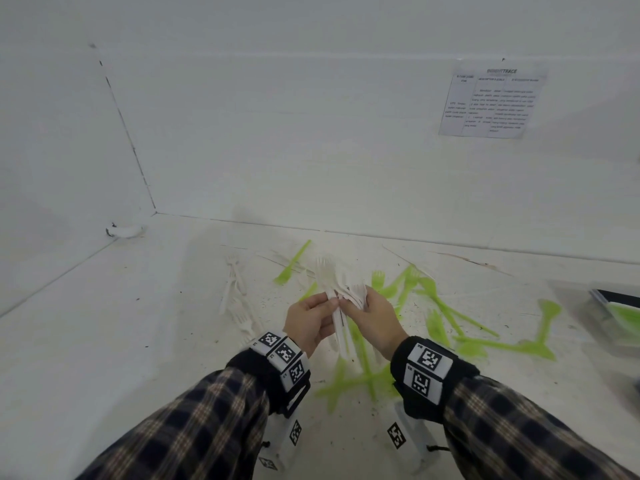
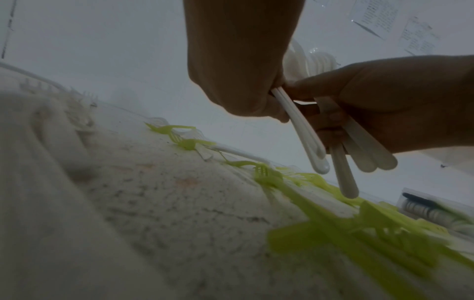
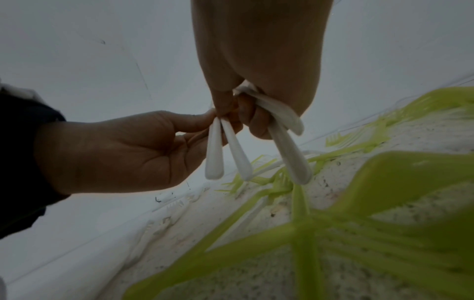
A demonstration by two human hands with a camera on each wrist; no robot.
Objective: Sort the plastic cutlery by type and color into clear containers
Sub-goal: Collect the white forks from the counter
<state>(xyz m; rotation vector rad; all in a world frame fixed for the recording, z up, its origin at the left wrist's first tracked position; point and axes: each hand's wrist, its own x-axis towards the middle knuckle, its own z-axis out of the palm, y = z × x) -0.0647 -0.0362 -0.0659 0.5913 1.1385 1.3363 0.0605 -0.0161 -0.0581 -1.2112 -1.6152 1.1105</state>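
Green forks point(image 1: 446, 317) lie scattered across the speckled white floor point(image 1: 104, 341) beneath both hands. Left hand point(image 1: 309, 320) pinches two white forks point(image 1: 334, 306); right hand point(image 1: 375, 318) grips a white bunch point(image 1: 356, 292). Clear container point(image 1: 613, 317) sits far right; printed sheet point(image 1: 491, 102) hangs on the wall.

Clear container point(image 1: 620, 320) cut off at right edge, contents indistinct; wall sheet point(image 1: 491, 102) text too blurred to read; near green forks point(image 3: 333, 233) smeared.
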